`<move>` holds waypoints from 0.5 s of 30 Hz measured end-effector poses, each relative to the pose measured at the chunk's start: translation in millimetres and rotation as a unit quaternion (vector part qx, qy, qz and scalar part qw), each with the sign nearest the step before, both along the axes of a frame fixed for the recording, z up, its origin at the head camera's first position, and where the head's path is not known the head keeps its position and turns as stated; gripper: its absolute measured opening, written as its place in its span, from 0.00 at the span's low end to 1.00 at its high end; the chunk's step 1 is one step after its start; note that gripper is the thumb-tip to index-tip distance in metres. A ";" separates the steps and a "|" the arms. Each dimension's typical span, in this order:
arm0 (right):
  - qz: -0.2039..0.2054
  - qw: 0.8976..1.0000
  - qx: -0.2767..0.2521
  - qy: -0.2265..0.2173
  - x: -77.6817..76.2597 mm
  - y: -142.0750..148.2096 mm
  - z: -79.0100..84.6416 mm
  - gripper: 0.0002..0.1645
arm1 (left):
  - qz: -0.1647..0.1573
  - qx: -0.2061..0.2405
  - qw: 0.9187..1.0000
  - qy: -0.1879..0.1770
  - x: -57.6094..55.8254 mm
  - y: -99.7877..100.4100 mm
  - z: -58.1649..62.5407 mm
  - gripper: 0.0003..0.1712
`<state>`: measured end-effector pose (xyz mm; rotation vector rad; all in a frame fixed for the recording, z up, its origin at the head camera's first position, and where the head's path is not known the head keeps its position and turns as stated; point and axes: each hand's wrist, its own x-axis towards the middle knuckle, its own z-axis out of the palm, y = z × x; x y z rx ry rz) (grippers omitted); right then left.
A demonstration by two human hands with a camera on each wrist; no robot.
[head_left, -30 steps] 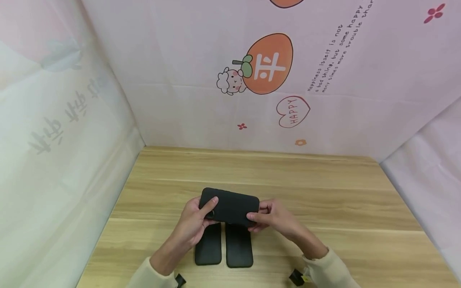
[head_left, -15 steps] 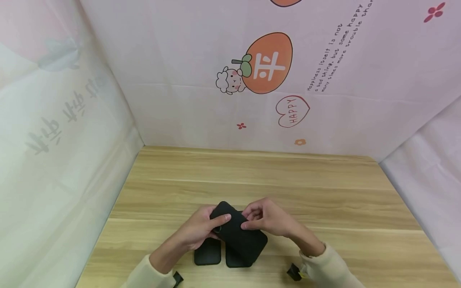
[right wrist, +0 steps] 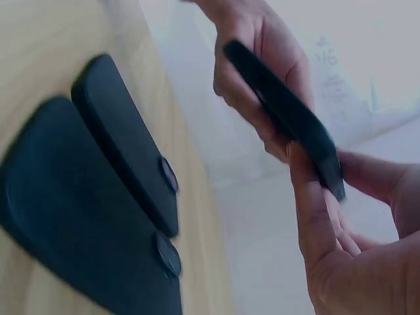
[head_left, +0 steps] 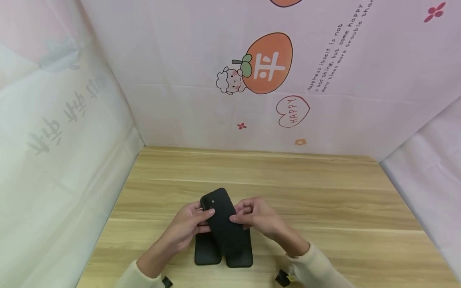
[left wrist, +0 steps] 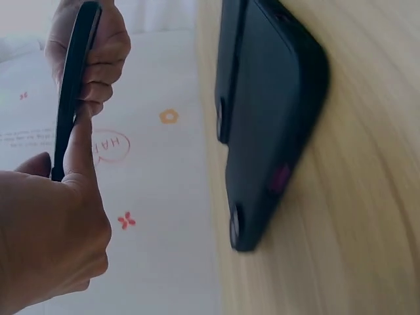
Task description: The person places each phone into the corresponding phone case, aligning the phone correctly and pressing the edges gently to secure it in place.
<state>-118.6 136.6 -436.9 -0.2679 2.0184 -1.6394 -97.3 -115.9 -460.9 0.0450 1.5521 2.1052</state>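
A black phone is held above the table, tilted, its small camera spot near the upper left end. My left hand grips that upper end, thumb on the face toward me. At the right long edge, my right hand pinches the phone between thumb and fingers. Below it two more black phones lie side by side on the table, a left phone and a right phone, both partly covered. The left wrist view shows the held phone edge-on; the right wrist view shows raised round parts on both lying phones.
The wooden table meets a printed cloth at the back, with cloth at both sides too. Small black pieces sit by each sleeve, one black piece on the right and another black piece on the left.
The held phone went from lying crosswise to slanting down right, then turned steeper with its camera end up. Both hands turned with it and kept hold; the lying phones stayed put.
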 end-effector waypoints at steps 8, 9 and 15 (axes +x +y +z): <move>-0.039 0.997 -0.040 -0.043 5.7 -39.7 -18.0 0.13 | 0.022 -0.023 0.999 0.003 1.4 -34.1 -8.9 0.31; -0.037 0.998 -0.041 -0.044 6.5 -44.0 -19.6 0.12 | 0.019 -0.025 0.999 0.007 1.7 -38.9 -9.5 0.30; -0.013 0.999 -0.037 -0.025 8.2 -70.8 -29.1 0.11 | 0.005 -0.072 0.997 0.023 0.1 -66.3 -11.8 0.31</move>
